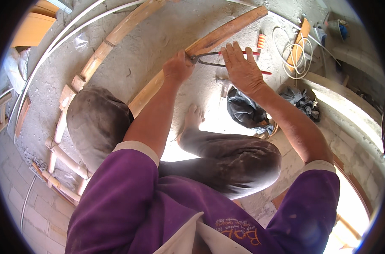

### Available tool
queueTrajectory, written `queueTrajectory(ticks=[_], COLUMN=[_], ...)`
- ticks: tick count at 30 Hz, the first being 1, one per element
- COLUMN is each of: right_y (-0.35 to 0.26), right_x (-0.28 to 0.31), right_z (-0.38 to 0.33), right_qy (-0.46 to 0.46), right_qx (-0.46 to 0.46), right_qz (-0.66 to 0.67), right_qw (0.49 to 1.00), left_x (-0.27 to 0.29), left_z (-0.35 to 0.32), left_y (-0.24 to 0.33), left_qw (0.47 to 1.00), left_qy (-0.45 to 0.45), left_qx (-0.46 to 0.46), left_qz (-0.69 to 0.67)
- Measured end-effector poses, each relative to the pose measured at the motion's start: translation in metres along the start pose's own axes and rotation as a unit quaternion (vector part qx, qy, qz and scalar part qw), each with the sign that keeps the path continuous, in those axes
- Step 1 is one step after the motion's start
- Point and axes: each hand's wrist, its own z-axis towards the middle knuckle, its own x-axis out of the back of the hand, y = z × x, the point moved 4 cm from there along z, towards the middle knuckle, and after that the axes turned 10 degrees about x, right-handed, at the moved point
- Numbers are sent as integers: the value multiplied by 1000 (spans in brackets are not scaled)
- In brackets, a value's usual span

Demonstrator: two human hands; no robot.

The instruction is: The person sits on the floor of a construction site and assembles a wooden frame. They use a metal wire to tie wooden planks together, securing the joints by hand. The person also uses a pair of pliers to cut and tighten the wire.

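A long brown wooden board [230, 30] slants across the floor in front of me. My left hand [178, 67] is closed around its middle, with the fingers beside the head of a pair of pincers [206, 56]. The pincers' jaws meet the board's edge at those fingers; a nail there, if any, is too small to make out. Their two red-tipped handles are spread and run beneath my right hand [244, 67]. That hand lies palm down over the handles with its fingers stretched out. My thumb is hidden there.
A tool with an orange ringed handle [261, 41] lies past my right hand. A hammer [223, 86] and black plastic bags [245, 108] are nearer. Coiled white cable [300, 55] lies at right over a wood strip. A bamboo ladder-like frame [95, 61] stretches along my left.
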Motion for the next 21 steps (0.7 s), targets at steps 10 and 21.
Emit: queueTrajectory(ticks=[10, 21], right_y=[10, 34], right_x=[-24, -11], right_z=[3, 49], right_qy=[-44, -246], right_qx=[-2, -68], right_qz=[27, 303], right_qw=[999, 918], left_x=[-8, -8], left_z=[3, 6], left_y=[3, 1], left_qw=[991, 995], left_qy=[-108, -74], left_qx=[47, 24], left_qz=[58, 63])
